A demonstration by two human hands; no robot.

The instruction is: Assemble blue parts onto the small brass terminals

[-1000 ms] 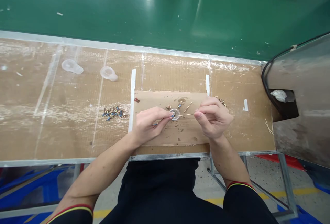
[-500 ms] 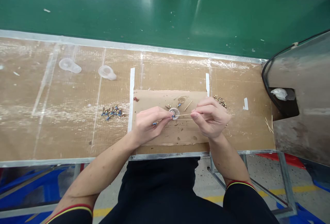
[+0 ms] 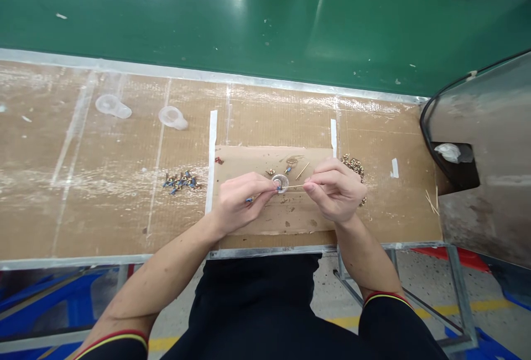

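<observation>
Between thumb and forefinger, my left hand [image 3: 243, 201] pinches a small blue and brass part [image 3: 279, 188]. Another blue piece [image 3: 249, 199] shows at its palm side. My right hand [image 3: 337, 189] is closed on the end of a thin wooden toothpick [image 3: 295, 186], whose far tip meets the part in my left hand. Just behind the fingertips stands a small clear cup [image 3: 282, 181] on a cardboard sheet [image 3: 265, 222]. Close to the cup lie one blue-tipped part [image 3: 288, 170], a few tiny brass bits [image 3: 270, 172] and a second toothpick [image 3: 302, 170].
Left of the sheet is a pile of blue and brass parts [image 3: 181, 182]; a brass pile [image 3: 353, 165] lies behind my right hand. Two translucent plastic cups [image 3: 172, 118] sit farther back. Loose toothpicks [image 3: 432, 201] lie near the metal box [image 3: 489, 172] at right.
My right hand has shifted slightly left with the toothpick, its tip still at the small part. My left hand keeps its pinch almost unmoved.
</observation>
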